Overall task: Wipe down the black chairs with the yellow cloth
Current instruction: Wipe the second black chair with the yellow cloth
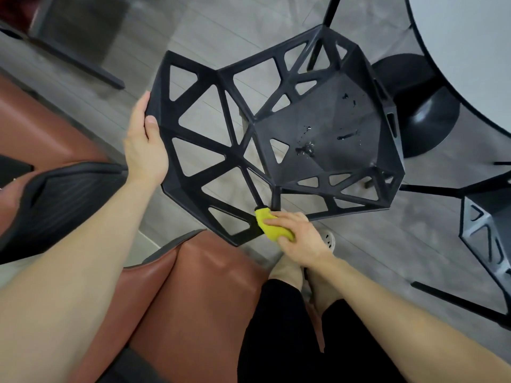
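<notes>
Grey plank floor. On it: black chair centre, second chair right, black pedestal base far right, brown seat near.

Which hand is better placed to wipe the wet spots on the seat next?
Likely the right hand: it holds the yellow cloth on the near edge of the black chair, closer to the wet spots. The left hand only grips the backrest rim.

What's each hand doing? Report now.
Left hand: grips the chair edge.
Right hand: holds the cloth against the chair.
</notes>
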Demonstrator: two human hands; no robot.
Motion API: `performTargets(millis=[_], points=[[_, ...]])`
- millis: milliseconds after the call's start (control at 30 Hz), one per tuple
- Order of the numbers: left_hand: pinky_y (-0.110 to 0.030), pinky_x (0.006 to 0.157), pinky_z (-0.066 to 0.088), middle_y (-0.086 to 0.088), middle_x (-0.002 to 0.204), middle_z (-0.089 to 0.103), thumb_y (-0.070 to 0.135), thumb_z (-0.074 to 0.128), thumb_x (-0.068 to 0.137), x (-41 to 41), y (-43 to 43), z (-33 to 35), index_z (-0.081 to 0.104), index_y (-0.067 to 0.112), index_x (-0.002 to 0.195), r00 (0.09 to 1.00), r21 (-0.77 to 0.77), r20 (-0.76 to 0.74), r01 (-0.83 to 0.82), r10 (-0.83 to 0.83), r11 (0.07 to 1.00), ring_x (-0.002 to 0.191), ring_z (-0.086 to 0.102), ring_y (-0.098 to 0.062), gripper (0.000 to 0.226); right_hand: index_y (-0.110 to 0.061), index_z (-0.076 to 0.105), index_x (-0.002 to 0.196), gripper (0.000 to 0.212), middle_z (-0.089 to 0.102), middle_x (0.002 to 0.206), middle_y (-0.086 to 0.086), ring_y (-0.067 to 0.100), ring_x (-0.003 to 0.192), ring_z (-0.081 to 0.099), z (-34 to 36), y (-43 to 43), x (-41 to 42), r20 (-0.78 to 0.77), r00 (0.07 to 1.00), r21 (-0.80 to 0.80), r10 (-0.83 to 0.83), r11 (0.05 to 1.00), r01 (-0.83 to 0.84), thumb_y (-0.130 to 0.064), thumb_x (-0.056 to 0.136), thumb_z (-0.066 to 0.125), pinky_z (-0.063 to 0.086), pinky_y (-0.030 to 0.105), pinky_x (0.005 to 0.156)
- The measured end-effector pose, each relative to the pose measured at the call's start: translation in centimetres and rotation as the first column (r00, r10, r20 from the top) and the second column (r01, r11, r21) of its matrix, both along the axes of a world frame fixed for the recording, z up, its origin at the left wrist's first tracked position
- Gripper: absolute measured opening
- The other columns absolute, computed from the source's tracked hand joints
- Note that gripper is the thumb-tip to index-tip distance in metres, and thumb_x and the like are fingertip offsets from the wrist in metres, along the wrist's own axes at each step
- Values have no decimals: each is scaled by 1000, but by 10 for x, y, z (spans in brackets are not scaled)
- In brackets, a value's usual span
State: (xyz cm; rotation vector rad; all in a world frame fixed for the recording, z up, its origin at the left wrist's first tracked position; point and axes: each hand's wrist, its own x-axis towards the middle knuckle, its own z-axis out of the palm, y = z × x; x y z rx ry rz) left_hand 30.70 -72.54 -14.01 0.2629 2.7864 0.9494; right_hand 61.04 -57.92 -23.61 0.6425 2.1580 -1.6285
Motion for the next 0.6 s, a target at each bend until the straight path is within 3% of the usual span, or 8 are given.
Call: performTargets(millis=[100,167,233,300,400,467,533,600], points=[[-17,126,26,13,166,47,20,31,117,1,2,0,43,29,164,1000,-2,7,7,-7,1000,153,41,-6,50,-40,61,141,53,70,119,-24,4,111,64,-9,20,-68,57,978,-29,-202,979,204,-32,88,58,46,14,92],[-26,130,26,13,166,47,20,30,117,2,3,1,43,30,164,1000,3,6,10,-10,1000,154,40,-6,50,-40,50,152,61,66,138,-18,5,124,61,-20,28,-136,-34,951,-16,-306,952,306,-33,92,58,45,18,103],[-29,132,25,15,167,45,22,30,118,1,2,1,42,32,164,1000,21,11,6,-6,1000,155,38,-5,49,-34,46,158,61,45,163,1,23,148,41,-44,20,-185,-67,976,32,-206,978,208,-24,99,59,31,36,124],[-26,131,25,18,166,45,25,30,118,1,-1,-3,42,37,163,1000,36,13,-7,7,999,154,37,-3,49,-33,49,156,60,39,167,4,27,151,33,-66,2,-193,-52,991,70,-123,990,126,-19,98,59,23,43,128],[-9,122,21,21,166,44,28,29,118,-2,-4,-7,42,39,163,1000,36,5,9,-10,999,152,35,3,48,-37,57,147,53,55,154,-2,24,136,46,-89,-4,-147,-38,991,86,-127,988,129,-20,97,59,39,41,118],[4,113,18,23,166,43,28,29,118,-2,-5,-7,42,39,163,1000,42,21,13,-13,999,148,34,10,48,-37,56,146,48,61,146,2,31,129,57,-99,16,-125,169,974,89,-151,986,137,-27,99,56,47,36,102],[5,111,18,26,165,43,27,30,118,-2,-6,-7,42,41,163,1000,59,27,14,-15,998,144,34,19,49,-38,53,147,49,65,139,5,32,124,61,-101,25,-134,295,897,70,-328,944,322,-33,98,55,48,35,92],[6,110,19,30,162,43,28,30,118,-4,-10,-9,43,44,162,1000,59,22,14,-15,998,138,32,28,48,-49,51,145,55,64,140,-4,23,124,61,-83,7,-163,90,906,-53,-414,906,420,-32,93,58,49,33,100]])
